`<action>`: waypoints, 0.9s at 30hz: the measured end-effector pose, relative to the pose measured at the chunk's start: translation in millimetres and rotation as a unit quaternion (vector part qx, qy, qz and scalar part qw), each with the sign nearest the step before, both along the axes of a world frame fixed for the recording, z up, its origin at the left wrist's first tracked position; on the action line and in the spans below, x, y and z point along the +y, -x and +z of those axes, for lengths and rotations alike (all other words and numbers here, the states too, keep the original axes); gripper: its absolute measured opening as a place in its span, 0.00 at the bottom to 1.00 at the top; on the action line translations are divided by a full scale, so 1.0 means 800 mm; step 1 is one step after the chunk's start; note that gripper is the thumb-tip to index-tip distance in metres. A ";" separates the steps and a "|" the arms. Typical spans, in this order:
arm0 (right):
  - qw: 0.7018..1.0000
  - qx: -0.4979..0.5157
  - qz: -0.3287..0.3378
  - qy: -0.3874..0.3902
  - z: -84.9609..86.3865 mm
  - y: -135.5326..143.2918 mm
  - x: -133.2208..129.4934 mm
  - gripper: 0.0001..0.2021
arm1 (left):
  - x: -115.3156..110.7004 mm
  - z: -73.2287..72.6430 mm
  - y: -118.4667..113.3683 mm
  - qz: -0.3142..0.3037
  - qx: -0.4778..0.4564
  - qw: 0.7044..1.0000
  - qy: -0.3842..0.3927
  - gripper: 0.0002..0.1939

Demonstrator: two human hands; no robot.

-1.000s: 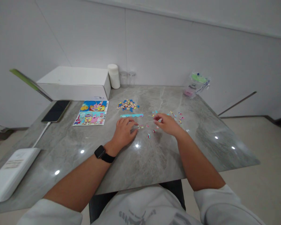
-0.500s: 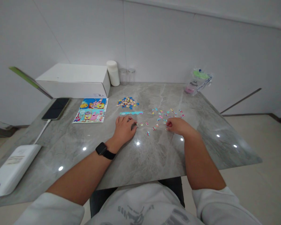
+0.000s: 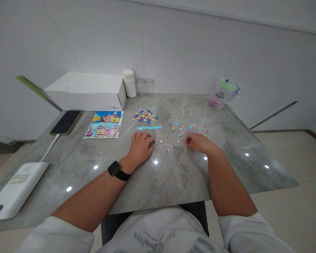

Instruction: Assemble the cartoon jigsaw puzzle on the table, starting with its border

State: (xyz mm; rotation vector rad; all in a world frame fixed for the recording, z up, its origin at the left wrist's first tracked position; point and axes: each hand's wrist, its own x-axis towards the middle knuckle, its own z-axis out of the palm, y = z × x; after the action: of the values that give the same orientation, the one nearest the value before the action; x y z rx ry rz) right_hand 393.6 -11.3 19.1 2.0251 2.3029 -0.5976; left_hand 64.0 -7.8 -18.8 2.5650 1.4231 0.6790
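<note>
1 gray marbled table (image 3: 163,186) under puzzle pieces (image 3: 145,116), white wall (image 3: 179,52) behind

2 hands (image 3: 140,148) | 1 puzzle strip (image 3: 149,128) | 1 piece pile (image 3: 145,116) | loose pieces (image 3: 168,151) — too small to count | 1 picture sheet (image 3: 104,125) | 1 phone (image 3: 66,122) | 1 box (image 3: 85,92) | 1 bottle (image 3: 129,84) | 2 jars (image 3: 140,88) | 1 bag (image 3: 223,95)

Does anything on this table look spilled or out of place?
Nothing stands out as spilled or damaged. Loose puzzle pieces lie scattered near the right hand, while others sit in a pile; that looks ordinary.
</note>
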 end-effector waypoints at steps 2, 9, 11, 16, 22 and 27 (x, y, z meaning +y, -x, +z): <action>0.999 0.050 -0.002 -0.013 0.000 0.003 0.000 0.06 | 0.000 0.000 0.000 -0.008 0.003 1.000 0.000 0.10; 0.958 0.285 -0.010 0.007 0.004 0.045 0.023 0.06 | 0.000 -0.001 0.000 -0.036 0.009 0.999 -0.003 0.13; 0.953 0.301 -0.003 0.022 0.006 0.061 0.037 0.06 | 0.000 -0.001 0.000 -0.042 0.011 0.999 -0.003 0.14; 0.965 0.259 0.011 0.044 0.010 0.093 0.072 0.05 | -0.003 0.002 -0.001 -0.068 0.011 0.998 0.005 0.16; 0.971 0.228 0.008 0.069 -0.002 0.114 0.084 0.05 | -0.011 0.006 -0.004 -0.105 0.046 0.993 0.007 0.18; 0.975 0.207 0.020 0.077 -0.006 0.119 0.085 0.05 | -0.012 0.008 -0.004 -0.112 0.061 0.992 0.019 0.16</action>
State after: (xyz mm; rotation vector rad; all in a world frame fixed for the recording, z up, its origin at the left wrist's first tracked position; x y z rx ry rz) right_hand 298.5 57.0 13.9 1.9266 2.3973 -1.2571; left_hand 67.0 -17.6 -12.1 2.7214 1.1410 0.4643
